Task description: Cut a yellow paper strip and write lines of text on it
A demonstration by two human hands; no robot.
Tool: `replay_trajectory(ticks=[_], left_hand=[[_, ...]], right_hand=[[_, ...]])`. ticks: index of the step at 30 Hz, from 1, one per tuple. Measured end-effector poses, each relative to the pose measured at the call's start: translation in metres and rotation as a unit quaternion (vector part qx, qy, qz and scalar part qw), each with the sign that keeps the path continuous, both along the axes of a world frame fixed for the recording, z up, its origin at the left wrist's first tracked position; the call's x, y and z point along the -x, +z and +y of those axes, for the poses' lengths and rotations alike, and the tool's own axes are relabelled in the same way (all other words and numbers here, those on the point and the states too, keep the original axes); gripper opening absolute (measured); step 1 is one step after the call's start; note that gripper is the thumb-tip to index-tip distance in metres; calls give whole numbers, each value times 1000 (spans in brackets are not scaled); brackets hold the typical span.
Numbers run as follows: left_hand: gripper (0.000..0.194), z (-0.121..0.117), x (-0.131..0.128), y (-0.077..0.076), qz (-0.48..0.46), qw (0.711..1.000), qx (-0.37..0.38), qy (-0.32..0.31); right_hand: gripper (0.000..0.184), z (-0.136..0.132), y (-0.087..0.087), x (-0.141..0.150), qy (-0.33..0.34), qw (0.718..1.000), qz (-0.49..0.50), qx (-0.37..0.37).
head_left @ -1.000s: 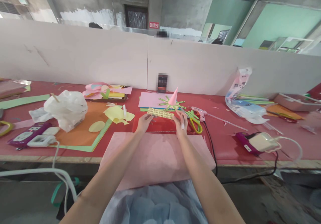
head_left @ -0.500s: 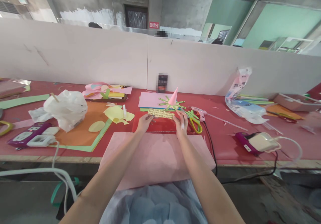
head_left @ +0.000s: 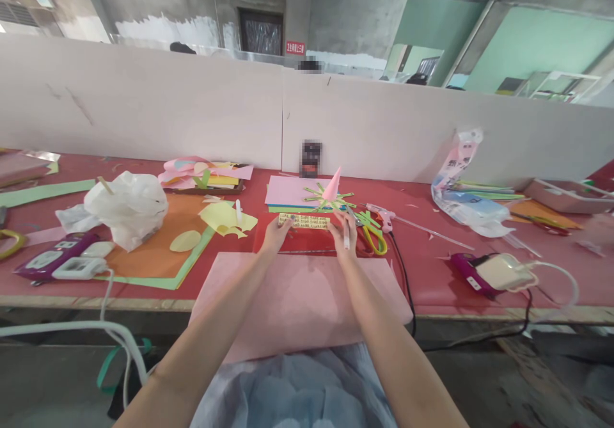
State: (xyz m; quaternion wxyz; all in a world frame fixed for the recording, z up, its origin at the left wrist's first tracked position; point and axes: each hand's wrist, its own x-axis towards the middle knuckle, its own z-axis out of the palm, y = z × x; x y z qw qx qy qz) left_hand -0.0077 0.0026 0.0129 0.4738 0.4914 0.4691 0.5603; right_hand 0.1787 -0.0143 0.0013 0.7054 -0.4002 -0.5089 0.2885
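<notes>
yellow strip (head_left: 305, 222): I see it long ways left to right, words facing me | left hand (head_left: 275, 235): pinching left end | right hand (head_left: 347, 236): pinching right end, white stick (head_left: 346, 241) too

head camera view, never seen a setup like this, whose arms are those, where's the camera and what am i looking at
There is no machine here. The camera is worn on a person's head, looking forward and down, so the arms reaching in from below are the wearer's own. The left hand and right hand hold a pale yellow strip with writing-like marks between them; the right also holds a slim white pen-like thing. Beyond them stands a pink cone ringed by green spokes. On the red table also lie a glue gun, yellow-handled scissors, orange paper and a crumpled white bag.
</notes>
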Motion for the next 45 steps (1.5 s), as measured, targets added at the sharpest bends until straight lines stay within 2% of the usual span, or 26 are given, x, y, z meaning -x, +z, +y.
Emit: replay_trajectory(ticks=[3, 8, 15, 18, 20, 22, 23, 25, 27, 28, 30, 31, 33, 36, 42, 45], left_hand=[[35, 2, 3, -2, -18, 1000, 2, 19], [36, 3, 4, -5, -28, 1000, -5, 7], [40, 4, 5, -6, 23, 1000, -15, 14], [32, -2, 6, -1, 90, 991, -65, 81], [26, -11, 6, 6, 165, 955, -165, 182], [27, -22, 5, 12, 259, 901, -280, 206], [26, -27, 3, 15, 312, 875, -322, 182], [22, -36, -4, 19, 428, 813, -385, 90], [21, -41, -13, 18, 523, 746, -412, -13], [22, -41, -17, 16, 554, 722, -412, -38], [26, -40, -24, 11, 596, 697, -396, -55], [29, -38, -25, 9, 607, 693, -386, -53], [35, -34, -26, 4, 613, 701, -363, -40], [48, -31, -23, 1, 583, 740, -335, -23], [64, -38, -15, 12, 450, 841, -302, 4], [69, -44, -13, 17, 414, 857, -307, -9]], right_hand=[[40, -1, 0, 1, 19, 1000, -7, 8], [41, -3, 3, 2, 10, 1000, -1, 17], [41, -4, 7, 4, 0, 999, 27, 36], [39, -4, 5, 4, 0, 999, 37, 31], [38, -3, 4, 3, 2, 998, 49, 28], [38, -2, 2, 2, 4, 997, 65, 28], [38, -2, 1, 1, 4, 997, 73, 28], [38, -1, 1, 1, 2, 996, 86, 29], [39, -2, 1, 1, -1, 995, 92, 31], [39, -3, 2, 2, -2, 995, 94, 32], [40, -6, 4, 3, 4, 994, 103, 37], [41, -7, 5, 4, 12, 993, 109, 40], [43, -9, 8, 6, 33, 991, 119, 47], [41, -9, 12, 7, 77, 986, 131, 73], [32, -12, 19, 12, 101, 982, 115, 111], [31, -20, 24, 19, 133, 982, 88, 104]])
